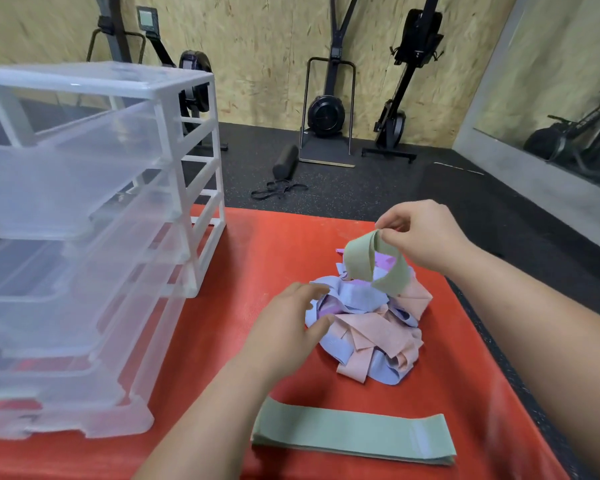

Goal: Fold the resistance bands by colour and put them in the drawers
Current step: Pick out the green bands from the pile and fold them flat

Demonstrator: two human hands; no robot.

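A tangled pile of resistance bands (371, 327), lilac, pink and purple, lies on the red mat (222, 306). My right hand (420, 233) pinches the top of a green band (378, 265) and holds it as a loop above the pile. My left hand (291, 323) rests on the left side of the pile, fingers spread on a lilac band. A flat stack of green bands (354, 434) lies near the mat's front edge. The clear plastic drawer unit (84, 237) stands at the left with its drawers pulled out.
Beyond the mat is black rubber floor with a black foam roller (285, 161), a black cord (278, 189) and rowing machines (328, 109) against a wooden wall. A mirror (551, 98) is at the right.
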